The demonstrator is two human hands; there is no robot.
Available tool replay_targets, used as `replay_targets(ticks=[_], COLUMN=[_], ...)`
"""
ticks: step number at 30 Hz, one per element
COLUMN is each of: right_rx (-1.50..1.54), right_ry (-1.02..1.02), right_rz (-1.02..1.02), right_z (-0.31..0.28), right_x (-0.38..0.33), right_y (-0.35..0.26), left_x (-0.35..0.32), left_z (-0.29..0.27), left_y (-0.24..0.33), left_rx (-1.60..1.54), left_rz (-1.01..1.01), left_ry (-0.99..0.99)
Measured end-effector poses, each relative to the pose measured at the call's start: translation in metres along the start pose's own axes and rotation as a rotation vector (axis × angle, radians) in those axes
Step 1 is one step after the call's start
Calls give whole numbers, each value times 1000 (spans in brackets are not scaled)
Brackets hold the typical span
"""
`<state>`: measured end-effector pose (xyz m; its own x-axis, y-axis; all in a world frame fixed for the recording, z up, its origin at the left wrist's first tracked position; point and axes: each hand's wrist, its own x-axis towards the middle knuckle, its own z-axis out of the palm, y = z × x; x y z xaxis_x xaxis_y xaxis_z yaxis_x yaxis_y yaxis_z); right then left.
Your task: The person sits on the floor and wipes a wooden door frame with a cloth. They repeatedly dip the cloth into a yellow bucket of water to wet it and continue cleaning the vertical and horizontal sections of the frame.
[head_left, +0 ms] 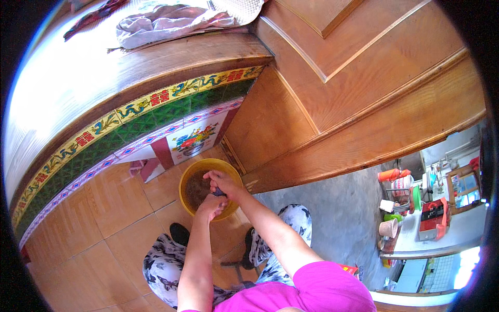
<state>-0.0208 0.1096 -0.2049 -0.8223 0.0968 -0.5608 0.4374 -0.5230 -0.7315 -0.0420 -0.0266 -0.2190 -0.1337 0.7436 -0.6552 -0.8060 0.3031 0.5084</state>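
Observation:
A yellow basin (pixel 183 182) stands on the tiled floor, with murky brownish liquid in its bottom. Both hands are over it, close together. Between them shows a small dark blue-grey wad (pixel 219 193) that looks like bunched cloth; most of it is covered by fingers. My left hand (pixel 212 206) is closed around its lower end, above the near rim. Just beyond, my right hand (pixel 223 183) grips the upper end, its fingers bent toward the basin's middle.
A tiled platform (pixel 150 106) with a wooden edge rises at the left, carrying crumpled cloth (pixel 166 23). Wooden cabinetry (pixel 291 114) borders the basin at the far right. Beyond the grey floor (pixel 332 208), a cluttered counter holds a red box (pixel 433 218) and cups. My feet flank the basin's near side.

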Motion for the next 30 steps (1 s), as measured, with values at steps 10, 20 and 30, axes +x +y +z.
replay_targets(ticks=[10, 20, 30], right_rx=[-81, -150, -635], right_ry=[437, 748, 994], right_rz=[-138, -195, -94], right_z=[1, 0, 5], right_x=[38, 56, 36], right_y=[47, 71, 44], left_x=[-2, -1, -10], left_z=[27, 16, 31], left_y=[-7, -19, -19], left_rx=[773, 1151, 1244], left_rz=[246, 313, 426], left_ry=[735, 788, 700])
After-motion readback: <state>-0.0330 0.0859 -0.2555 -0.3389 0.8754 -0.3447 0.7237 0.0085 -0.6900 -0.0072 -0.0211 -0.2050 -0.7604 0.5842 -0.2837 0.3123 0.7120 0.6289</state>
